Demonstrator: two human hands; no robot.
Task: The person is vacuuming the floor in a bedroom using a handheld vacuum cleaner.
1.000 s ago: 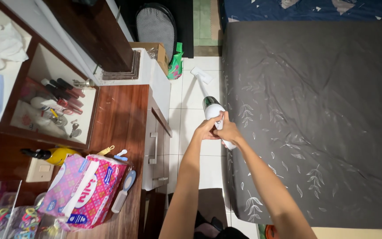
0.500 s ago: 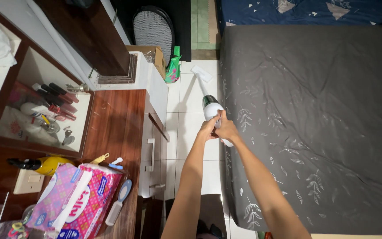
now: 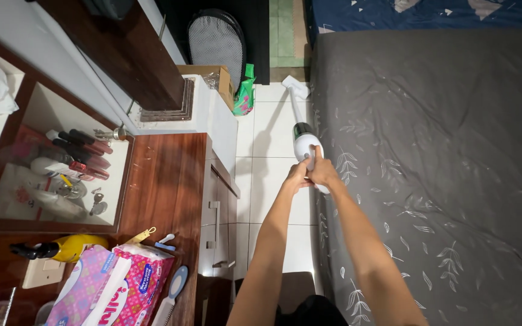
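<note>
White and slim, a stick vacuum (image 3: 304, 137) stands on the tiled floor (image 3: 271, 139) in the narrow strip between the bed (image 3: 442, 169) and a wooden dresser (image 3: 167, 193). Its nozzle (image 3: 295, 88) sits on the tiles near the far end of that strip, and its body rises toward the person. Both hands meet on the handle: the left hand (image 3: 298, 176) is wrapped shut around it from the dresser side, and the right hand (image 3: 322, 173) is closed over it from the bed side, the two touching each other. The bed carries a grey sheet printed with pale leaves, and its near edge runs just beside the vacuum. On the dresser's near corner lie pink tissue packs (image 3: 110, 287) and a yellow bottle (image 3: 70, 247). A green bag (image 3: 246, 96) leans at the far end of the floor strip.
</note>
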